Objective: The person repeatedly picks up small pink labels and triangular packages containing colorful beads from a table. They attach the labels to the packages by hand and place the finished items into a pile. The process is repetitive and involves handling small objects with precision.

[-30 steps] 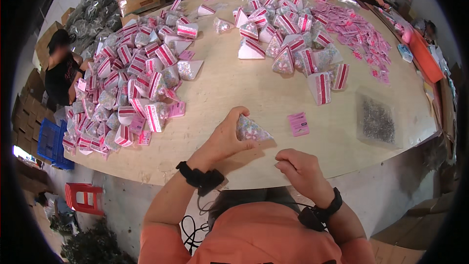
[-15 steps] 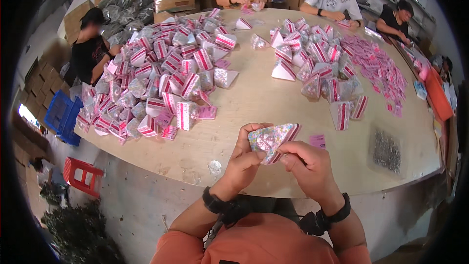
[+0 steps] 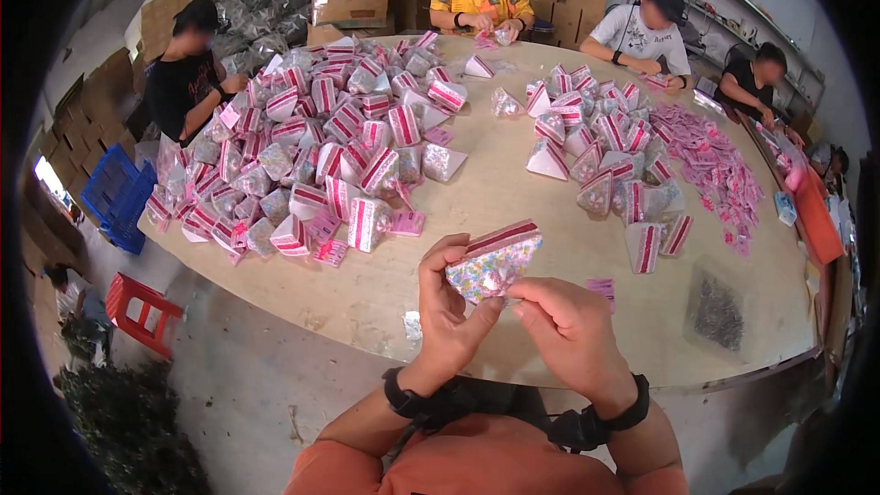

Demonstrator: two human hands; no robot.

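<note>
My left hand (image 3: 445, 312) is wrapped round a toy cake slice (image 3: 486, 266), a wedge with a speckled pastel face and dark pink stripes on its upper side. My right hand (image 3: 573, 325) is closed in a pinch at the slice's lower right edge. Whatever lies between those fingertips is too small to make out. Just beyond my right hand a small pink card (image 3: 600, 291) lies on the table (image 3: 513, 206). Further right is a clear bag (image 3: 718, 312) of small dark pieces.
A big heap of wrapped cake slices (image 3: 312, 156) covers the table's left; a smaller group (image 3: 605, 142) sits right of centre beside scattered pink cards (image 3: 710, 160). Several people work round the far side. A red stool (image 3: 142, 312) and blue crate (image 3: 119, 188) stand on the left floor.
The cake slice has turned in my left hand, so its striped side now faces up and away. My right hand's pinch has shifted slightly left and down. The whole view has tilted up slightly.
</note>
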